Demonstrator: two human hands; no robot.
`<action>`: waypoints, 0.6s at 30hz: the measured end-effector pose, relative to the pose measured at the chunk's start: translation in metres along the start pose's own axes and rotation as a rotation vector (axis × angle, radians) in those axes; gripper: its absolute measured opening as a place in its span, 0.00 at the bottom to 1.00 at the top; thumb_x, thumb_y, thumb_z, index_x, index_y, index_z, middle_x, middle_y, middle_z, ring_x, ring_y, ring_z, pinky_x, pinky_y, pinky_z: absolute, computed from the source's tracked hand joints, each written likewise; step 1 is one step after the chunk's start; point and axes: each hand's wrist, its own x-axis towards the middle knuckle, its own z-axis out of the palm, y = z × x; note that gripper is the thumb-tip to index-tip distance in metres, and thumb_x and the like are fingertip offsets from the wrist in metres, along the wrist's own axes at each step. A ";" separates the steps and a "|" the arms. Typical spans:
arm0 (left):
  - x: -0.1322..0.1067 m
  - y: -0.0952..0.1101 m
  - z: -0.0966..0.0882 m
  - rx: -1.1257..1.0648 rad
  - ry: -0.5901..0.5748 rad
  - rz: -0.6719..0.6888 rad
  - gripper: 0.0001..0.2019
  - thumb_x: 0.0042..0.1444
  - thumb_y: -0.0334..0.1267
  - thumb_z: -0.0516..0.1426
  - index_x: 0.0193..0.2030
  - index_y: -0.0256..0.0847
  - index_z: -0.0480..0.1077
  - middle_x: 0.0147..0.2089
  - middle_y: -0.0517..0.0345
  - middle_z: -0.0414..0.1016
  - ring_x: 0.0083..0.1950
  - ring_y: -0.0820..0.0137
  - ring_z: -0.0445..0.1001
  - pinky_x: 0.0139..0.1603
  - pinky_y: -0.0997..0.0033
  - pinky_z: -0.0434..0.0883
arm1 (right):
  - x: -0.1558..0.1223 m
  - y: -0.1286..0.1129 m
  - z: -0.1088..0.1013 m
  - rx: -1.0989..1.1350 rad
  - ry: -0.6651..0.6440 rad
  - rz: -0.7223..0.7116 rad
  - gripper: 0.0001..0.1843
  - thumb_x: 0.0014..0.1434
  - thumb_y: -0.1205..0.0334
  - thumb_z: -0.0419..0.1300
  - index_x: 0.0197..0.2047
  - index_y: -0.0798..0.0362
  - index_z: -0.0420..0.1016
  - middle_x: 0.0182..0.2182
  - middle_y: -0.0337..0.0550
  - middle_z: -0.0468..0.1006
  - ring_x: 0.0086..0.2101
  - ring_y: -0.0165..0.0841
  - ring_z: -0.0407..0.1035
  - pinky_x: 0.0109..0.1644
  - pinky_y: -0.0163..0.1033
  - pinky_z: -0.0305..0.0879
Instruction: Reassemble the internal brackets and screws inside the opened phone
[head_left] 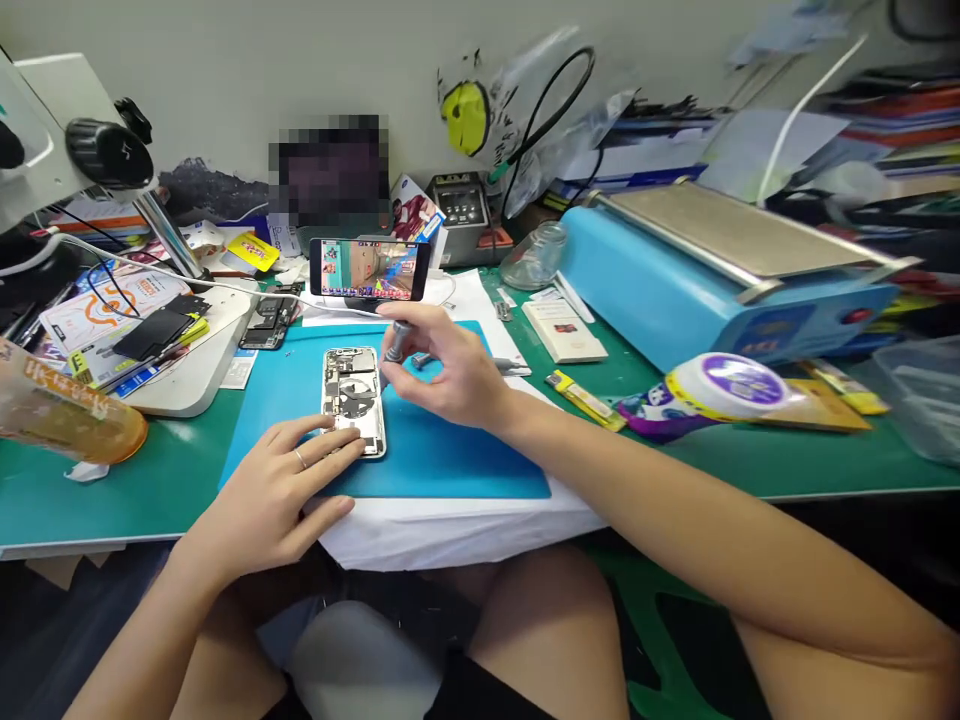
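Observation:
An opened phone [352,397] lies face down on a blue work mat [442,450], its inner parts exposed. My left hand [277,495] rests on the mat with its fingertips pressing the phone's lower left corner. My right hand [442,370] holds a small metal screwdriver [395,343] upright, its tip at the phone's right edge near the top. A pair of tweezers [502,367] lies on the mat behind that hand.
A second phone [370,268] stands propped behind the mat, playing a video. A blue heating machine [720,270] fills the right. A microscope [82,150] and its white base [187,370] sit at left. Tape rolls [720,385], a glass jar [536,255] and papers crowd the green table.

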 end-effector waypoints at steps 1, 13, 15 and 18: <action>0.000 0.002 0.000 0.006 0.007 -0.003 0.25 0.71 0.41 0.55 0.72 0.39 0.62 0.72 0.48 0.67 0.71 0.51 0.62 0.67 0.47 0.66 | -0.003 0.002 -0.001 0.003 0.010 -0.011 0.26 0.63 0.69 0.60 0.63 0.47 0.62 0.41 0.38 0.75 0.36 0.28 0.74 0.44 0.38 0.78; 0.015 0.030 0.018 0.067 0.162 -0.038 0.22 0.72 0.39 0.55 0.68 0.30 0.67 0.65 0.42 0.73 0.64 0.53 0.67 0.66 0.52 0.59 | -0.011 -0.004 -0.018 -0.024 0.049 0.047 0.31 0.63 0.72 0.60 0.66 0.39 0.63 0.49 0.43 0.76 0.36 0.33 0.75 0.41 0.42 0.81; 0.015 0.028 0.021 0.068 0.176 -0.023 0.21 0.72 0.40 0.55 0.66 0.30 0.70 0.64 0.44 0.75 0.64 0.54 0.68 0.68 0.53 0.59 | -0.012 -0.004 -0.016 -0.036 0.025 0.041 0.33 0.62 0.74 0.59 0.67 0.40 0.63 0.55 0.45 0.76 0.38 0.34 0.75 0.41 0.43 0.81; 0.015 0.025 0.024 0.075 0.173 -0.013 0.20 0.72 0.41 0.55 0.63 0.31 0.72 0.63 0.47 0.77 0.64 0.56 0.69 0.71 0.56 0.57 | -0.014 -0.004 -0.014 -0.029 0.024 0.027 0.36 0.61 0.76 0.60 0.68 0.41 0.63 0.56 0.46 0.76 0.38 0.34 0.75 0.41 0.43 0.81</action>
